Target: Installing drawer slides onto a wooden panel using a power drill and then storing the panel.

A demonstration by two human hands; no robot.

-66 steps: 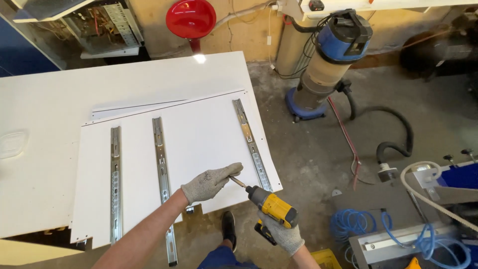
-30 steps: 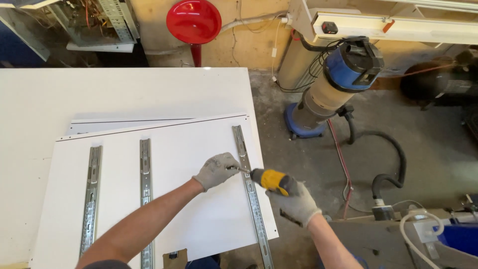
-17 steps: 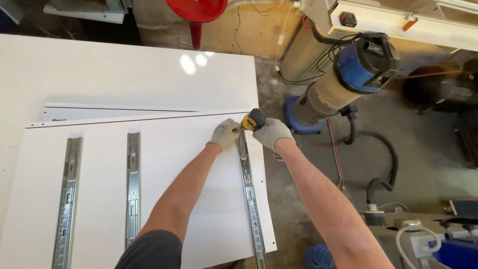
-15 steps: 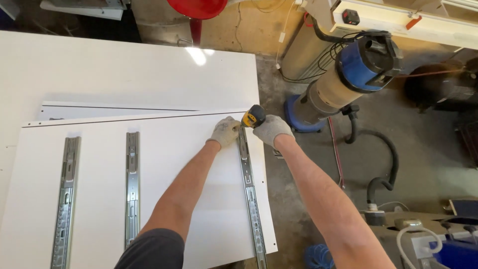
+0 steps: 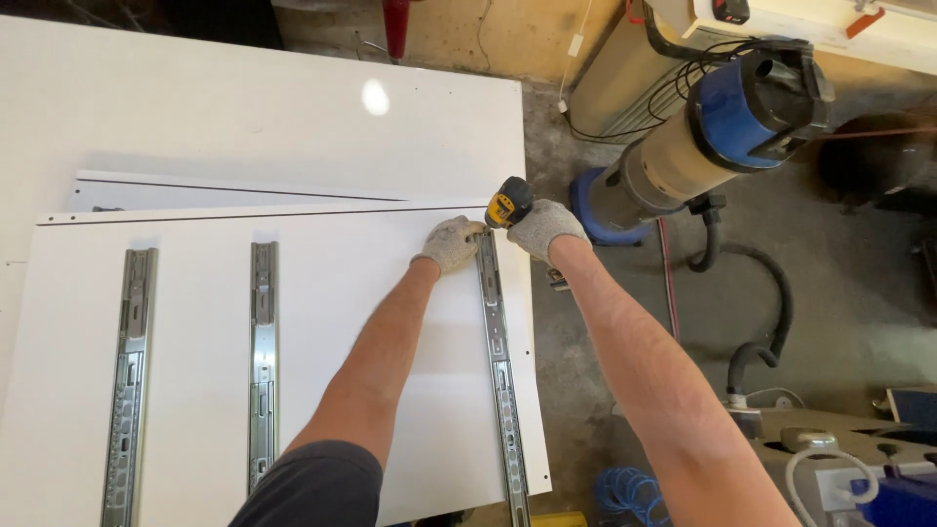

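**Driver set at the far end of the right-hand slide**

I see the yellow-and-black cordless driver (image 5: 509, 203) at about 12 o'clock from my forearms, its nose pointing down at the far end of the right drawer slide (image 5: 498, 361). My right hand (image 5: 547, 228), gloved, is wrapped closed around the driver's grip. My left hand (image 5: 451, 243), also gloved, lies curled on the slide's top end just beside the driver, fingers pressing down on the metal; I cannot tell whether it pinches a screw.

That slide runs from 12 to 6 o'clock along the right edge of the white panel (image 5: 390, 293). 2 more slides sit at 9 o'clock: the middle slide (image 5: 262, 361) and the left slide (image 5: 129, 381). The panel lies on a larger white surface (image 5: 244, 107), with a thin white strip (image 5: 224, 187) just beyond it.

At 2 o'clock, on the concrete floor (image 5: 830, 293), stands a blue-and-beige shop vacuum (image 5: 717, 137) with a black hose (image 5: 752, 322).

Risks, as I judge them: the bit could skip off and scar the panel or nick my left fingers, being so close. The slide sits near the panel edge, so a slanted drive might break out the side.
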